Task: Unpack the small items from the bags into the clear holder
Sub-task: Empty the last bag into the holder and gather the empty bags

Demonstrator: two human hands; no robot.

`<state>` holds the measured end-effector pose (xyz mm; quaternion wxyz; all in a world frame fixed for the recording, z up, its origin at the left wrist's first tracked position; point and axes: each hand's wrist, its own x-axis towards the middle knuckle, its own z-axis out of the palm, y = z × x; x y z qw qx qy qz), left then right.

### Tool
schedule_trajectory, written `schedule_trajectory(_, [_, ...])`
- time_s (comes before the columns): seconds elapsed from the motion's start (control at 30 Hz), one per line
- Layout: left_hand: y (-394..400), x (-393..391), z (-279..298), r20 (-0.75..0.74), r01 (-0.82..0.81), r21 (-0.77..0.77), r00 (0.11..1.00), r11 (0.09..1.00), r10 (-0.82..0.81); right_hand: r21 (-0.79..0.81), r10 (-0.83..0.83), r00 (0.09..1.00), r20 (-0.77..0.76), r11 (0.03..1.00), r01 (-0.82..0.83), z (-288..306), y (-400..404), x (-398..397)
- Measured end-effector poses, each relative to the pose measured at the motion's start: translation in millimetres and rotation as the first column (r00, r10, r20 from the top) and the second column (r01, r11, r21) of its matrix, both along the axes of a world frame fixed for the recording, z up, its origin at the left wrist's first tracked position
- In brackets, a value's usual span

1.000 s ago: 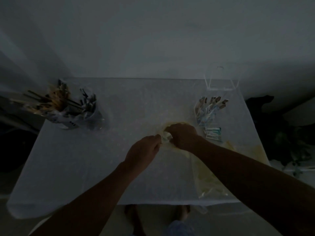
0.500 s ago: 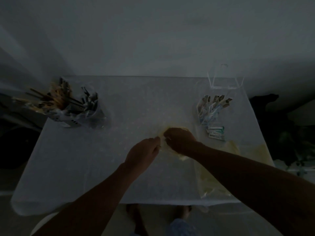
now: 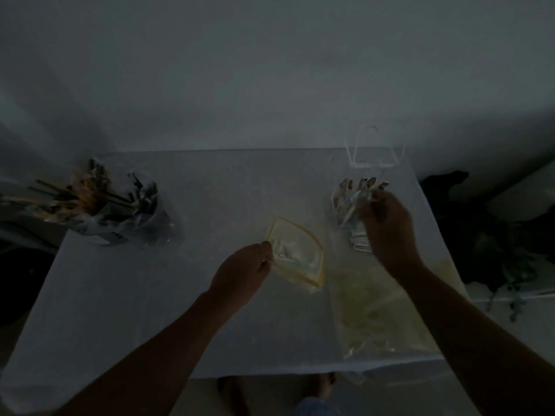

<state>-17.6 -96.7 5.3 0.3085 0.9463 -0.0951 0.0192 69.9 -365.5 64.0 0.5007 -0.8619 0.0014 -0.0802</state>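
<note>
Head view, left hand (image 3: 240,273) pinching bag (image 3: 300,253)

A table (image 3: 150,295) is set against a wall (image 3: 270,70). At its far left corner, a cup of sticks (image 3: 90,205) is placed, with a second cup (image 3: 147,211) just to its right. Near the centre, a small bag (image 3: 300,253) is pinched at its left edge by the left hand (image 3: 240,274). At the far right, a holder (image 3: 374,154) is stood, with packets (image 3: 351,199) before it, where the right hand (image 3: 387,226) is raised. A larger bag (image 3: 375,310) is laid at the near right edge.
</note>
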Motion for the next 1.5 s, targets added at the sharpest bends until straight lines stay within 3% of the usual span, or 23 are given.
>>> schedule_trajectory(0.1, [-3.4, 4.1, -0.3, -0.003, 0.019, 0.003, 1.000, 1.000, -0.019, 0.009, -0.252, 0.968, 0.012, 0.968, 0.252, -0.7, -40.1, 35.0])
schedule_trajectory(0.17, [-4.9, 5.3, 1.6, -0.009, 0.009, 0.004, 1.000, 1.000, -0.009, 0.029, -0.291, 0.957, -0.011, 0.956, 0.291, 1.5, -53.0, 51.3])
schedule_trajectory(0.43, [-1.2, 3.4, 2.8, -0.051, 0.004, 0.003, 0.999, 1.000, -0.004, -0.126, -0.213, 0.977, 0.000, 0.969, 0.211, -8.7, -32.5, 70.4])
schedule_trajectory(0.8, [4.9, -2.1, 2.9, -0.039, -0.014, 0.031, 0.999, 0.999, 0.016, -0.188, -0.283, 0.957, 0.071, 0.938, 0.291, -19.0, -52.9, 83.2])
schedule_trajectory(1.0, [2.9, -1.0, 5.6, -0.031, -0.010, 0.021, 0.999, 1.000, 0.011, -0.477, -0.178, 0.971, -0.158, 0.875, 0.082, -43.4, -66.6, 84.7])
schedule_trajectory(1.07, [2.9, 0.1, 6.3, -0.024, -0.007, 0.016, 1.000, 1.000, 0.007, -0.471, -0.229, 0.970, -0.087, 0.867, 0.162, -35.2, -62.6, 78.8])
schedule_trajectory(1.13, [1.9, 0.9, 8.3, -0.016, 0.000, 0.016, 1.000, 1.000, 0.000, -0.357, -0.201, 0.979, 0.028, 0.913, 0.197, -17.3, -47.8, 63.3])
schedule_trajectory(1.17, [1.0, 1.1, 9.3, -0.013, 0.004, 0.012, 1.000, 1.000, -0.004, -0.275, -0.139, 0.988, 0.063, 0.949, 0.151, -6.9, -36.3, 51.3])
schedule_trajectory(1.23, [-1.4, 1.9, 11.0, -0.002, 0.009, 0.012, 1.000, 1.000, -0.009, -0.193, 0.123, 0.990, 0.070, 0.975, -0.108, 11.6, -7.0, 21.5])
schedule_trajectory(1.33, [-7.4, 3.3, 11.4, 0.029, 0.031, 0.016, 0.999, 0.999, -0.032, -0.201, 0.562, 0.807, -0.182, 0.782, -0.590, 3.8, 43.9, -12.9])
schedule_trajectory(1.4, [-9.8, 3.2, 6.9, 0.031, 0.043, 0.055, 0.999, 0.998, -0.045, -0.245, 0.635, 0.688, -0.351, 0.647, -0.722, -21.9, 72.1, -18.7])
schedule_trajectory(1.5, [-8.9, -1.9, 0.1, 0.015, 0.045, 0.107, 0.999, 0.993, -0.046, -0.419, 0.549, 0.685, -0.479, 0.543, -0.728, -61.6, 96.4, -14.0])
